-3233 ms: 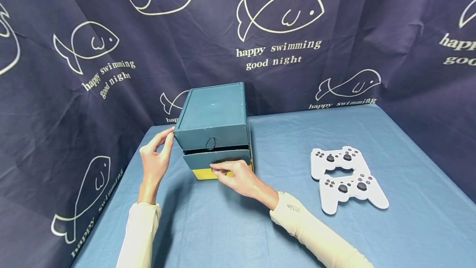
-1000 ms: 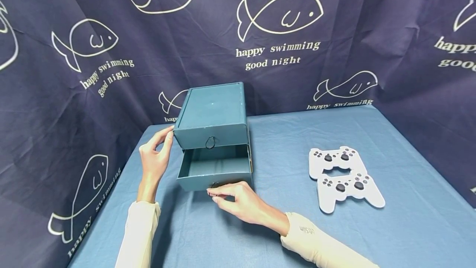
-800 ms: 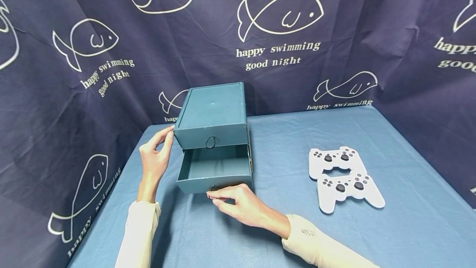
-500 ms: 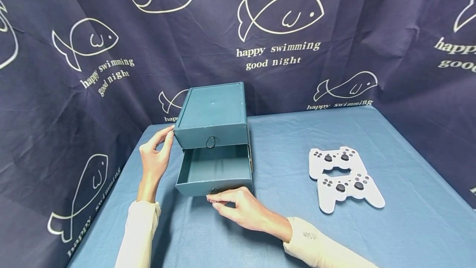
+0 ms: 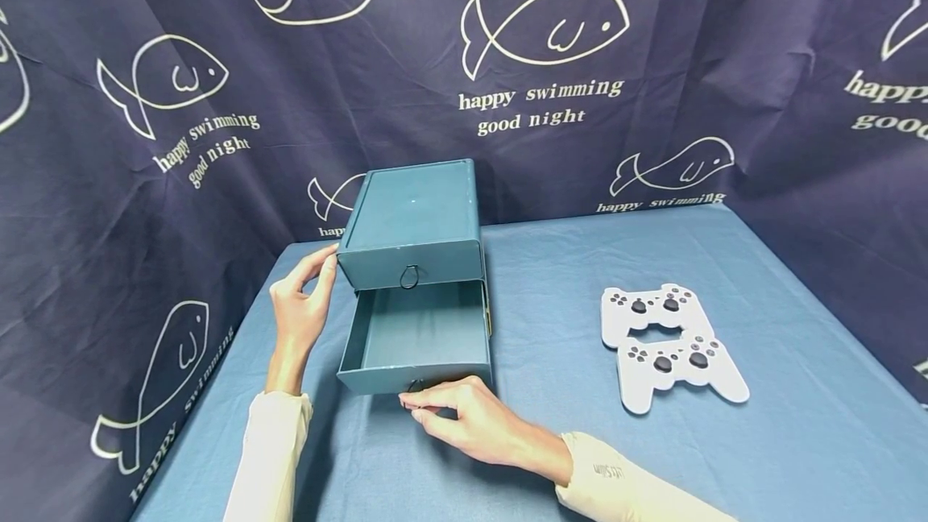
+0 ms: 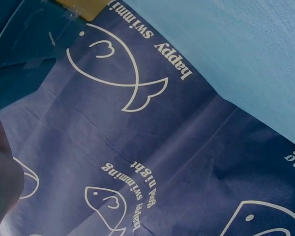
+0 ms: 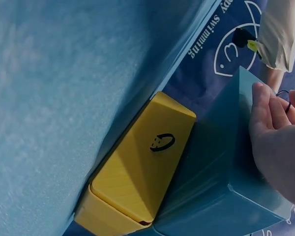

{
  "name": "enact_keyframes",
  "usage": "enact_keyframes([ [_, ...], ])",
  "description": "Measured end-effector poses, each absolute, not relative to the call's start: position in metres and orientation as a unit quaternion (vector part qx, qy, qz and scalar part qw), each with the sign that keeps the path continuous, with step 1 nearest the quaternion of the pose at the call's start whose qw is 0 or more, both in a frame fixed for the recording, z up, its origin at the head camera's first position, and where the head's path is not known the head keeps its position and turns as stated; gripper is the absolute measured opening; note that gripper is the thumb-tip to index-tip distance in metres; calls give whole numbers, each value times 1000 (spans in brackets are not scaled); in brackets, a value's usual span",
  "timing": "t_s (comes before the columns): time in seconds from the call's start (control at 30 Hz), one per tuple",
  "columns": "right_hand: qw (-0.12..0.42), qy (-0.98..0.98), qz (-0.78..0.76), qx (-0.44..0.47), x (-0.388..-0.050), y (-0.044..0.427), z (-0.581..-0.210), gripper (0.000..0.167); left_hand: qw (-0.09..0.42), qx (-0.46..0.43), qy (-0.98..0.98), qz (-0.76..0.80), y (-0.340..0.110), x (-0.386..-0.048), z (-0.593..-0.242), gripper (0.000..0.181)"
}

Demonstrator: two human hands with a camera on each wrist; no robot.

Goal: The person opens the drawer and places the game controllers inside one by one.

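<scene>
A dark teal drawer unit (image 5: pixel 416 208) stands at the back left of the table, its middle drawer (image 5: pixel 370 380) pulled well out and bare inside. My right hand (image 5: pixel 482 425) pinches the black wire ring pull (image 5: pixel 416 386) on that drawer's front; in the right wrist view the fingers are at the ring too. Against the upper front left corner of the unit, my left hand (image 5: pixel 299 311) rests its fingertips and thumb. A yellow bottom drawer (image 7: pixel 137 167) sits pushed in below, mostly hidden in the head view. The top drawer's front (image 5: pixel 449 263) is flush.
Two white game controllers (image 5: pixel 656 316) lie on the right, the nearer one (image 5: pixel 681 369) partly over the other. A blue cloth (image 5: pixel 551 280) covers the table. Behind and at both sides hangs a dark blue fish-print curtain (image 5: pixel 406 71).
My right hand has drawn the middle drawer from slightly ajar to far out, toward me, moving down and nearer with the ring pull. My left hand has stayed at the corner.
</scene>
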State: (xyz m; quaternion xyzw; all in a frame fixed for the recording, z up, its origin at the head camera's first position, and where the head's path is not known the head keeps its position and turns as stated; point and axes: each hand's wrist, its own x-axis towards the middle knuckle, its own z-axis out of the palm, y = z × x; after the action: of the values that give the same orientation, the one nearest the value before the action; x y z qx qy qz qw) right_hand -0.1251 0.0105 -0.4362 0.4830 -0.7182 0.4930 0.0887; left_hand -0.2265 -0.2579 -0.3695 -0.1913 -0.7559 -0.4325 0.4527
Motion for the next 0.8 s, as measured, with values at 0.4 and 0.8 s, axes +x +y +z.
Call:
enact_keyframes([
  [0.4, 79, -714, 498, 485, -121, 11, -436, 26, 455, -187, -757, -430, -257, -228, -371, 23],
  [0.8, 64, -722, 492, 483, -117, 13, -434, 25, 453, -194, -758, -427, -258, -225, -368, 23],
])
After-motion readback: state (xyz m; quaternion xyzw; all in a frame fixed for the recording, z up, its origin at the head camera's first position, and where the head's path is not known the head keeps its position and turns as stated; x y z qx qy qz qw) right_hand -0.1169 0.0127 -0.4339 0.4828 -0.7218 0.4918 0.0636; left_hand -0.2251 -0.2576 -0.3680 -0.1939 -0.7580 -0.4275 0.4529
